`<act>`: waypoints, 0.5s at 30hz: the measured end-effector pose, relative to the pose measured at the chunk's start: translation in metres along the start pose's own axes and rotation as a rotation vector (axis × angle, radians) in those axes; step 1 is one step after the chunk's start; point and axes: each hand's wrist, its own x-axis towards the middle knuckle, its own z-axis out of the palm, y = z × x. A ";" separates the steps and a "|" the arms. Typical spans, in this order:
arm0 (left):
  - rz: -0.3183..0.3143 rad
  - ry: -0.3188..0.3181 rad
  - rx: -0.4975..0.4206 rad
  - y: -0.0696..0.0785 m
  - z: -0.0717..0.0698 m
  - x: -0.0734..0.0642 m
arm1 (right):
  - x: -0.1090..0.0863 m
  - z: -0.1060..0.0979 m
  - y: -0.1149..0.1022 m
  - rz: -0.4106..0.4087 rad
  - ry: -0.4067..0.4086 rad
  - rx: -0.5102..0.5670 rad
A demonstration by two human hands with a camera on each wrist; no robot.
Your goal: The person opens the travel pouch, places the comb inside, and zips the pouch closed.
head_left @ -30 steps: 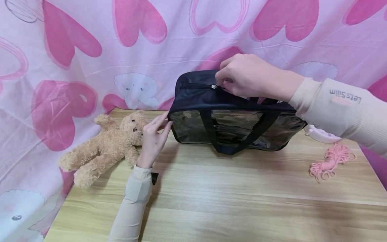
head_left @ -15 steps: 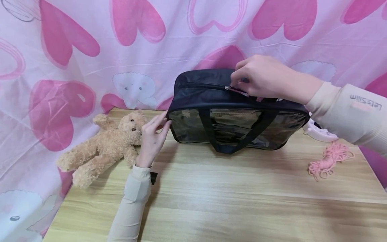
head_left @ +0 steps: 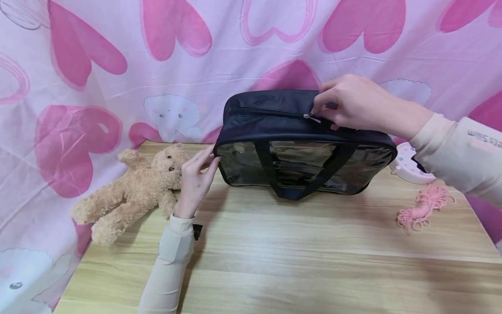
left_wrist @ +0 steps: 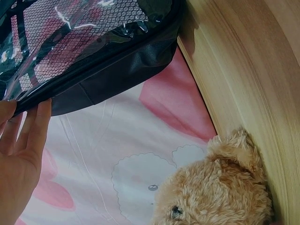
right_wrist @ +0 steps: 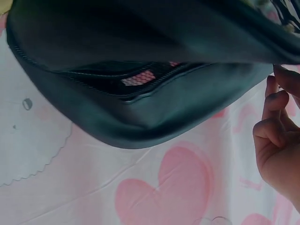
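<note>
A black bag [head_left: 270, 99] with clear sides and a hanging strap handle stands upright on the table. My left hand [head_left: 196, 185] pinches its left edge between thumb and fingers, as the left wrist view confirms. Over the bag's top, my right hand [head_left: 361, 104] pinches at the zipper pull [head_left: 312, 117]; the fingertips partly hide it. Left of the pull, the zipper line looks closed. In the right wrist view, a gap in the zipper [right_wrist: 138, 78] shows pink and mesh inside, with the right hand [right_wrist: 281, 145] at the bag's edge.
A tan teddy bear [head_left: 137, 189] lies left of my left hand. On the right are a pink cord bundle [head_left: 425, 207] and a round pink-and-white object [head_left: 412, 168], partly behind my sleeve. A heart-patterned cloth [head_left: 223, 65] hangs behind the wooden table [head_left: 294, 257].
My right hand has moved rightward along the bag's top with the zipper pull, lengthening the closed stretch of zipper. The left hand keeps its hold on the bag's left edge.
</note>
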 end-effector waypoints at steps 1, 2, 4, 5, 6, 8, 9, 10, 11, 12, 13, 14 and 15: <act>-0.001 0.002 -0.002 0.000 0.000 0.000 | -0.002 0.000 0.001 -0.001 0.006 0.002; -0.001 0.002 -0.002 0.000 0.000 0.000 | -0.003 0.000 0.002 -0.002 0.012 0.003; -0.002 0.004 -0.002 0.000 0.000 0.000 | -0.007 0.000 0.003 0.002 0.020 0.005; -0.002 0.005 -0.002 0.000 0.000 0.000 | -0.008 0.000 0.004 0.003 0.024 0.008; -0.002 0.005 -0.003 0.000 0.000 0.000 | -0.010 0.000 0.006 0.005 0.027 0.008; 0.000 0.005 0.003 0.000 0.000 0.000 | -0.013 0.000 0.008 0.014 0.028 0.005; 0.001 0.006 0.005 0.000 0.000 0.000 | -0.015 0.000 0.009 0.020 0.025 0.003; -0.001 0.007 0.004 0.000 0.000 0.000 | -0.017 0.001 0.010 0.025 0.023 0.002; -0.003 0.007 0.002 0.000 -0.001 0.000 | -0.019 0.001 0.011 0.027 0.023 0.003; -0.004 0.007 -0.001 0.000 0.000 0.000 | -0.021 0.001 0.012 0.031 0.025 0.004; -0.005 0.007 -0.004 0.001 -0.001 0.000 | -0.023 0.001 0.013 0.033 0.029 0.008; -0.005 0.006 -0.007 0.002 -0.001 0.000 | -0.026 0.001 0.015 0.034 0.034 0.011; -0.004 0.005 -0.014 0.002 -0.001 0.001 | -0.028 0.001 0.016 0.035 0.039 0.015</act>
